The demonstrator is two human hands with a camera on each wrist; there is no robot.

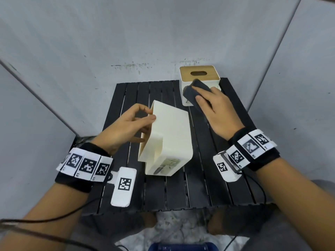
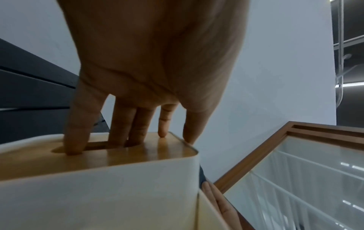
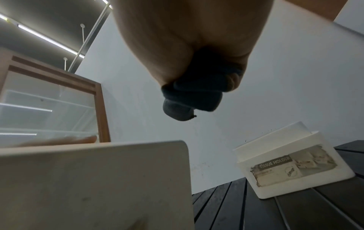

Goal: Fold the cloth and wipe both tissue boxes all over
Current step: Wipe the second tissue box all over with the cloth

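Grey walls close round the black slatted counter (image 1: pixel 199 187) I'm watching. My left hand (image 1: pixel 126 127) steadies the near tissue box (image 1: pixel 168 134), tipped on its side, fingers (image 2: pixel 76 140) curled into the slot of its wooden lid. My right hand (image 1: pixel 215 111) grips the folded dark cloth (image 1: pixel 192 93) just before the far tissue box (image 1: pixel 199 75), which stands upright at the counter's back edge.

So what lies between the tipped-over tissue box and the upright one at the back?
Only bare black slatted table lies between the tipped tissue box and the upright tissue box, seen in the head view.
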